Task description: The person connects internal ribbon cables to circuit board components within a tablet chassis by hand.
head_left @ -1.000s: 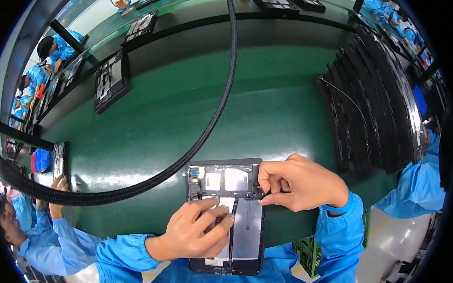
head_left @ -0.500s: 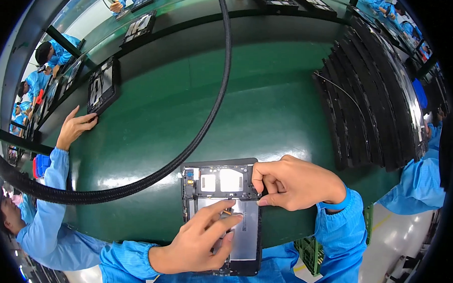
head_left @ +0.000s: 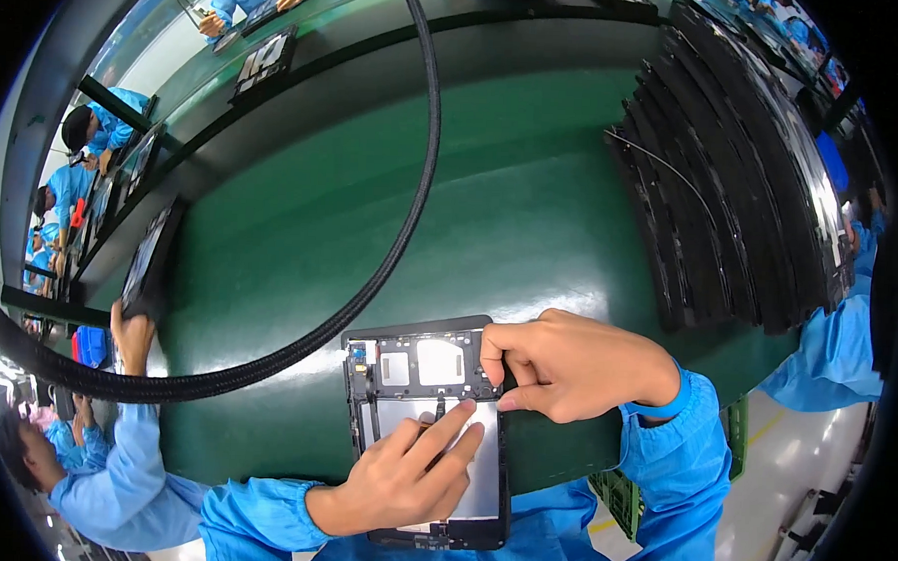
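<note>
An opened tablet (head_left: 476,532) lies in front of me at the near edge of the bench, its circuit boards and silvery inner panel exposed. My left hand (head_left: 403,477) rests over its middle, fingers stretched out, the tips touching near a dark flat cable (head_left: 441,407) below the upper frame. What lies under the palm is hidden. At the tablet's upper right edge, my right hand (head_left: 579,369) is closed, thumb and forefinger pinched together. Whatever sits between those fingertips is too small to make out.
A thick black braided hose (head_left: 412,215) arcs across the view above the green bench (head_left: 531,184). Several black tablet housings (head_left: 710,181) stand stacked at the right. On the left a co-worker's hand (head_left: 133,339) grips another tablet (head_left: 153,255). A green crate (head_left: 614,499) is below the bench.
My left fingers have come down flatter on the tablet, and the copper-coloured piece beneath them no longer shows. My right hand keeps its pinch. The co-worker's hand has taken hold of the left tablet and shifted it nearer.
</note>
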`<state>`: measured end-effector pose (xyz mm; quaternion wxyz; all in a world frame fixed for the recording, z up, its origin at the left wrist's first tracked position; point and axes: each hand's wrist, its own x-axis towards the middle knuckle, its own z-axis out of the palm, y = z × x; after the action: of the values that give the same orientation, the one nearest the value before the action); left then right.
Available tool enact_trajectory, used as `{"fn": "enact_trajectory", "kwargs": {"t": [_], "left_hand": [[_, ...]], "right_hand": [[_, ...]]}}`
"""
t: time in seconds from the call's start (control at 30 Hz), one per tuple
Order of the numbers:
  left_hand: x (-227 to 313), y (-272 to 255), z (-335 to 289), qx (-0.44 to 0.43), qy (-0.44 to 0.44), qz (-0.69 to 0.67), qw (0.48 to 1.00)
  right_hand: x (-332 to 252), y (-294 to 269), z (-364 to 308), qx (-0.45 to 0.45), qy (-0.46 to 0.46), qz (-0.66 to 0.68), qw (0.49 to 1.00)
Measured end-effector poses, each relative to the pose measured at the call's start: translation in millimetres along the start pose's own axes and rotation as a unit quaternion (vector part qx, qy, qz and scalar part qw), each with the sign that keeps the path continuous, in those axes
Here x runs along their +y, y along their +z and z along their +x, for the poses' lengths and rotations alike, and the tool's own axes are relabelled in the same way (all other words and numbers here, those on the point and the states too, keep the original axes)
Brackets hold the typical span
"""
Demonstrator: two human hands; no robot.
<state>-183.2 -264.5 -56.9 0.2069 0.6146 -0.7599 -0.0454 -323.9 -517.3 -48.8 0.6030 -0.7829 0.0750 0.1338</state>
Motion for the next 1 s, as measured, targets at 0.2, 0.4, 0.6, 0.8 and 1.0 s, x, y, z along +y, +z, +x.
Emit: {"fn": "enact_trajectory", "kwargs": {"t": [0.2,0.4,0.6,0.8,1.0], "left_hand": [[0.1,1.4,0.1,0.0,-0.035,-0.03,0.999],[-0.1,-5.0,5.6,-0.01,-0.051,-0.056,0.997],[-4.1,-7.2,7.5,-0.036,-0.006,-0.004,0.999],[-7.7,-5.5,6.7,-0.012,-0.006,0.002,1.0],[-14.4,-7.1,0.6,-0.004,0.0,0.014,1.0]], "right_hand": [[2.4,1.9,0.9,0.004,-0.004,-0.002,1.0],[-0.2,1.0,0.1,0.017,-0.009,-0.013,1.0],[-10.4,2.0,0.7,0.094,-0.039,0.047,0.994],[14.7,37.7,37.4,0.285,-0.181,0.012,0.941],[18.6,45.9,52.6,0.305,-0.202,0.018,0.931]]}}
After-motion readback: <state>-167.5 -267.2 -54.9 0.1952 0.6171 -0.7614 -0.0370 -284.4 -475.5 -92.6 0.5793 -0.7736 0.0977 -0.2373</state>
